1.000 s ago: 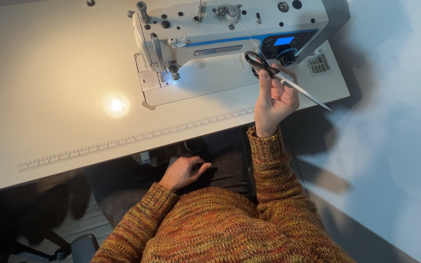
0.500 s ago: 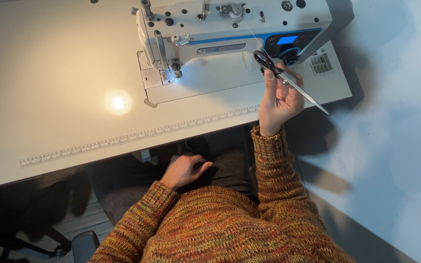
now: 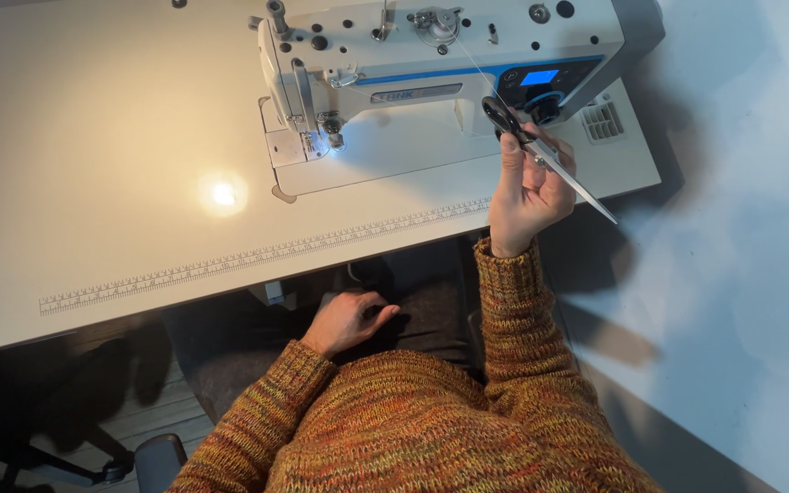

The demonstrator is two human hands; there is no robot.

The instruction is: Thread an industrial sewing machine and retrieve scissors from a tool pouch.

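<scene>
My right hand [image 3: 530, 187] is raised over the front right part of the white sewing table [image 3: 93, 183] and grips a pair of black-handled scissors [image 3: 541, 151], blades pointing down to the right. A thin thread [image 3: 478, 68] runs from the top of the white sewing machine [image 3: 440, 46] toward the scissors. My left hand [image 3: 347, 321] rests on my lap below the table edge, fingers loosely curled, holding nothing. Both arms wear an orange-brown knit sweater.
The machine's lamp lights the needle area [image 3: 329, 137] and throws a bright spot [image 3: 223, 194] on the table. A printed ruler strip [image 3: 257, 256] runs along the front edge. A pale wall [image 3: 751, 228] lies to the right; a chair base [image 3: 93, 466] shows at bottom left.
My right hand with the scissors has lifted slightly and stays beside the machine's right end. The left hand has not moved from my lap.
</scene>
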